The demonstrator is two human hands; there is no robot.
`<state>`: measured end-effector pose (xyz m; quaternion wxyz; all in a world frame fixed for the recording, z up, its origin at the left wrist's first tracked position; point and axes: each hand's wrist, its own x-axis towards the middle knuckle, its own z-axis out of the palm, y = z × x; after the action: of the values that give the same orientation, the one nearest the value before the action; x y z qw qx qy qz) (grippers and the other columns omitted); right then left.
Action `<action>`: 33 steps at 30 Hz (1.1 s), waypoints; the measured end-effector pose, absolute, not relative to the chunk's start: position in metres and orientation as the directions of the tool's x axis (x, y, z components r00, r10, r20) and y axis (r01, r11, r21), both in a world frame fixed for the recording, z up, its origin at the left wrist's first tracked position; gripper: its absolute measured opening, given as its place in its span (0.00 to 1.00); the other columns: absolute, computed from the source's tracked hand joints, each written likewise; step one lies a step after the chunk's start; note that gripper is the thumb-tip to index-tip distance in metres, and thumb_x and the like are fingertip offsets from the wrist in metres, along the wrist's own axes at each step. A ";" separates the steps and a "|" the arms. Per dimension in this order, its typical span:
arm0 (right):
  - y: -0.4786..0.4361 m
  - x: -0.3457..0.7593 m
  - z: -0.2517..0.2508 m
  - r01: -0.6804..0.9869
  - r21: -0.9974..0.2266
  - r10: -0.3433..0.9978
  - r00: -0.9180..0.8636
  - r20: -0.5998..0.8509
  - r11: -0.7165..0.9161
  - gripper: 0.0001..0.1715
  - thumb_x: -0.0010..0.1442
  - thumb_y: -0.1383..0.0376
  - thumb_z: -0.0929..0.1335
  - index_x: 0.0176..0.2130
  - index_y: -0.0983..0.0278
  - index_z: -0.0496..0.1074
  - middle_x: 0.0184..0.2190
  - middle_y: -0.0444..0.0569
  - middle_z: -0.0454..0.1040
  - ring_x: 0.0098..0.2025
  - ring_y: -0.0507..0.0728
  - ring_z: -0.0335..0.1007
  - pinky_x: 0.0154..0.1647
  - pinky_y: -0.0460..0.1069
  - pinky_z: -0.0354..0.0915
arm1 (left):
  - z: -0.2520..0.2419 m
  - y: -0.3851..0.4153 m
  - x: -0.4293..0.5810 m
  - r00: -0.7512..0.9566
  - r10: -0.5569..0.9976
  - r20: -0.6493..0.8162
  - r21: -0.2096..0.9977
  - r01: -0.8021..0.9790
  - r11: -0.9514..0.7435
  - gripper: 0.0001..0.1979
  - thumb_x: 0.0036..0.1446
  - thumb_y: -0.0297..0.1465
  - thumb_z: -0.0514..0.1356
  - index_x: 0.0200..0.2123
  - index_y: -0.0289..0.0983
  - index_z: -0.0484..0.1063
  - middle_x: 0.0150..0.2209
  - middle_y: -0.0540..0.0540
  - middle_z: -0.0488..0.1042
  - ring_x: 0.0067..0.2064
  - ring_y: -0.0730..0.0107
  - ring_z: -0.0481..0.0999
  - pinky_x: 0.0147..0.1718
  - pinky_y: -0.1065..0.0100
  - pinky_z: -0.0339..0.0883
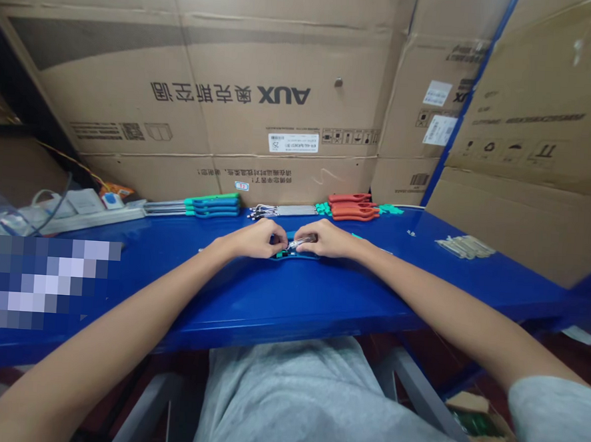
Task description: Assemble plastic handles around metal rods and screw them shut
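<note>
My left hand point(263, 238) and my right hand point(327, 239) meet over the middle of the blue table. Between them lies a blue curved plastic casing point(301, 255) with a small green piece point(281, 253) near its left end. My right fingers are closed around a shiny silvery part point(301, 242) just above the casing. The left thumb and fingertips are pinched together at this part's left end, where thin pale strands show. What exactly the left fingers hold is too small to tell. My fingers cover much of the casing.
Green-and-blue handled tools point(213, 206) lie stacked at the back left, beside a white power strip point(95, 214). Behind my hands are flat silvery parts with wires point(296, 210) and red casings point(354, 208). Pale packets point(467, 246) lie right. Cardboard point(210, 56) walls the back.
</note>
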<state>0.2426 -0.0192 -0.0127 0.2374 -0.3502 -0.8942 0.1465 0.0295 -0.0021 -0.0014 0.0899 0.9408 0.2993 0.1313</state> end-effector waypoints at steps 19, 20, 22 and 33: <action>-0.023 0.241 -0.010 0.541 -0.437 0.685 -0.659 0.311 0.719 0.12 0.56 0.65 0.69 0.38 0.69 0.78 0.30 0.48 0.77 0.30 0.51 0.67 0.32 0.45 0.58 | -0.001 -0.002 0.030 0.792 0.574 0.207 0.236 0.529 -0.815 0.11 0.49 0.25 0.55 0.31 0.33 0.77 0.30 0.46 0.79 0.28 0.72 0.72 0.28 0.74 0.62; -0.024 0.241 -0.008 0.547 -0.420 0.680 -0.667 0.304 0.724 0.12 0.57 0.64 0.69 0.39 0.69 0.79 0.31 0.49 0.78 0.31 0.52 0.68 0.32 0.45 0.58 | 0.000 -0.003 0.030 0.792 0.576 0.203 0.243 0.530 -0.813 0.11 0.48 0.25 0.55 0.31 0.33 0.77 0.29 0.47 0.78 0.27 0.73 0.72 0.27 0.74 0.61; -0.026 0.241 -0.006 0.561 -0.373 0.669 -0.681 0.300 0.739 0.13 0.57 0.64 0.69 0.40 0.68 0.79 0.33 0.51 0.78 0.32 0.52 0.69 0.34 0.45 0.59 | 0.002 -0.003 0.029 0.791 0.576 0.207 0.252 0.526 -0.813 0.11 0.48 0.25 0.55 0.30 0.33 0.77 0.28 0.48 0.78 0.26 0.73 0.71 0.27 0.74 0.61; -0.027 0.239 -0.007 0.593 -0.276 0.654 -0.687 0.316 0.756 0.14 0.59 0.64 0.67 0.41 0.70 0.79 0.34 0.55 0.77 0.34 0.53 0.68 0.36 0.46 0.59 | 0.003 -0.007 0.030 0.795 0.567 0.214 0.235 0.522 -0.820 0.08 0.48 0.28 0.57 0.29 0.34 0.77 0.29 0.47 0.77 0.29 0.72 0.72 0.29 0.73 0.62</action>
<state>0.2391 -0.0274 -0.0066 0.2011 -0.3407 -0.9153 0.0757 0.0299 -0.0066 0.0031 0.0819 0.9438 0.2885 0.1386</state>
